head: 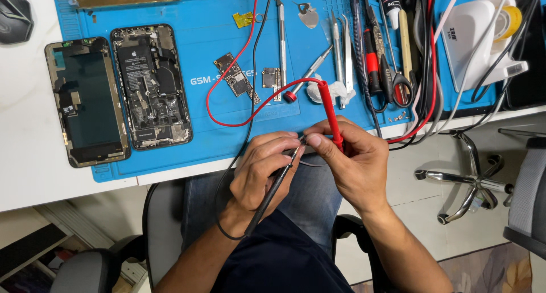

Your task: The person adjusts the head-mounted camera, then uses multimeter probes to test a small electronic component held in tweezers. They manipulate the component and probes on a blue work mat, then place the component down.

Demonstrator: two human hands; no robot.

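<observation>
Below the blue mat (199, 99), left fingers (278, 148) pinching black probe (273, 190), right fingers (324, 142) pinching red probe (331, 114).

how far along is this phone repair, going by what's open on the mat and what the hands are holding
Done: the opened phone body and its detached screen lie on the blue mat, with small circuit boards out. In hand: the left hand holds a black probe, the right hand a red probe. Left: everything remains unassembled.

I see the left hand (259, 170) gripping a black probe (273, 190), the right hand (347, 159) gripping a red probe (331, 114), tips meeting just off the blue mat (199, 54); an opened phone (151, 85) lies on it.
</observation>
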